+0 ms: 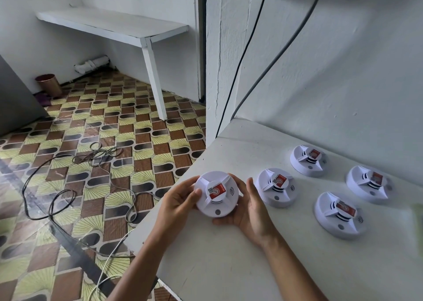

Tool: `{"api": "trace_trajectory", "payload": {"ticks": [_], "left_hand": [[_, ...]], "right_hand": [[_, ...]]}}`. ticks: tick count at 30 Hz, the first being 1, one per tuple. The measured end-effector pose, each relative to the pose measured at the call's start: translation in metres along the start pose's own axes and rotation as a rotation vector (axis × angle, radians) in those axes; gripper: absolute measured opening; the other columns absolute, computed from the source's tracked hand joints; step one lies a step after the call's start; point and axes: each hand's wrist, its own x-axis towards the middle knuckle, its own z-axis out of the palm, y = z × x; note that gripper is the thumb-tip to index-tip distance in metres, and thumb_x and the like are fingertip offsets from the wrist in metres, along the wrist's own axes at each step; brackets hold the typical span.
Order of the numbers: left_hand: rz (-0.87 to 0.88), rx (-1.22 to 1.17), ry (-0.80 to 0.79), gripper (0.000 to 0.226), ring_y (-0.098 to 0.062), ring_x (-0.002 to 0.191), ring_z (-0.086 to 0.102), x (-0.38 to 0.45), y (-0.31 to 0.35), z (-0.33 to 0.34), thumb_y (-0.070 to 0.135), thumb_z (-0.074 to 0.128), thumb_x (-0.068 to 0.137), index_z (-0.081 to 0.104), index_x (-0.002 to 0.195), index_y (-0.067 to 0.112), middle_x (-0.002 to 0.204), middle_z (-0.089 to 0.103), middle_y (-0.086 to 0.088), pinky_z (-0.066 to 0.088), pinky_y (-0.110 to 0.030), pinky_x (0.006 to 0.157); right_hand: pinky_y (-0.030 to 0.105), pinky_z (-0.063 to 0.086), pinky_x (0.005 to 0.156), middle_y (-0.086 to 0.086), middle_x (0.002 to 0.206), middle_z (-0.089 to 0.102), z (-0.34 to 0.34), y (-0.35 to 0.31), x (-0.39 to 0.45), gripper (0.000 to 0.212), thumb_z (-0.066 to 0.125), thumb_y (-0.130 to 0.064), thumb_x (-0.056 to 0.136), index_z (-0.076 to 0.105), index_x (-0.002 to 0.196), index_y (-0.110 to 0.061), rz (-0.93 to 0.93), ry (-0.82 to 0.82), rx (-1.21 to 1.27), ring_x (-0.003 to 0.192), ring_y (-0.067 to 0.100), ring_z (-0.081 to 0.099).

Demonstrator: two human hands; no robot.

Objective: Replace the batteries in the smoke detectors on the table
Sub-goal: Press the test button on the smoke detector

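A round white smoke detector (216,205) with a red sticker on its centre is held face up just above the white table (229,266), near its left edge. My left hand (178,203) grips its left side, thumb on the top face. My right hand (249,211) cups its right side and underside, fingers curled round the rim. Several more white detectors sit face up on the table: one (278,187) right beside my right hand, one (309,161) farther back, and two (338,216) (368,184) to the right.
The table's left edge drops to a patterned floor with loose cables (68,186). Two dark cords (251,71) hang down the white wall to the table's back corner. A white shelf (128,28) stands far left. A blurred greenish object (417,227) sits at the right edge.
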Motion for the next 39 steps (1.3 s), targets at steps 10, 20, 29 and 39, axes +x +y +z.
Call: {"api": "trace_trajectory", "payload": {"ticks": [10, 20, 29, 39], "left_hand": [[0.002, -0.002, -0.006, 0.037, -0.014, 0.099, 0.069, -0.0009, 0.002, 0.0001, 0.01, 0.056, 0.091, 0.059, 0.127, 0.003, 0.109, 0.073, -0.01, 0.053, -0.019, 0.077], [0.008, 0.011, 0.003, 0.034, -0.012, 0.098, 0.069, -0.0009, 0.0022, 0.0004, 0.006, 0.056, 0.093, 0.06, 0.127, 0.003, 0.108, 0.074, -0.009, 0.053, -0.018, 0.076], [-0.019, -0.002, 0.005, 0.035, -0.017, 0.102, 0.068, 0.0005, -0.0016, -0.0007, 0.005, 0.056, 0.093, 0.059, 0.128, 0.002, 0.112, 0.072, -0.012, 0.053, -0.021, 0.077], [-0.034, -0.011, -0.005, 0.035, -0.019, 0.102, 0.068, 0.0015, -0.002, -0.001, 0.007, 0.056, 0.094, 0.058, 0.129, 0.003, 0.111, 0.072, -0.013, 0.053, -0.021, 0.078]], "right_hand": [[0.042, 0.058, 0.061, 0.011, 0.123, 0.065, 0.0008, -0.0004, -0.0009, 0.055, 0.031, -0.055, 0.088, 0.053, 0.13, -0.027, -0.006, -0.009, -0.018, 0.1, 0.032, 0.066], [0.042, 0.058, 0.062, 0.012, 0.127, 0.063, 0.0017, -0.0003, -0.0005, 0.056, 0.034, -0.055, 0.085, 0.052, 0.131, -0.028, -0.001, -0.003, -0.027, 0.105, 0.035, 0.063], [0.041, 0.057, 0.058, 0.012, 0.124, 0.065, 0.0016, 0.0004, -0.0001, 0.052, 0.036, -0.054, 0.086, 0.055, 0.127, -0.027, -0.009, -0.005, -0.016, 0.099, 0.033, 0.065], [0.041, 0.057, 0.06, 0.01, 0.121, 0.066, 0.0022, -0.0011, -0.0009, 0.051, 0.034, -0.053, 0.087, 0.055, 0.126, -0.028, -0.014, -0.012, -0.037, 0.101, 0.032, 0.065]]}}
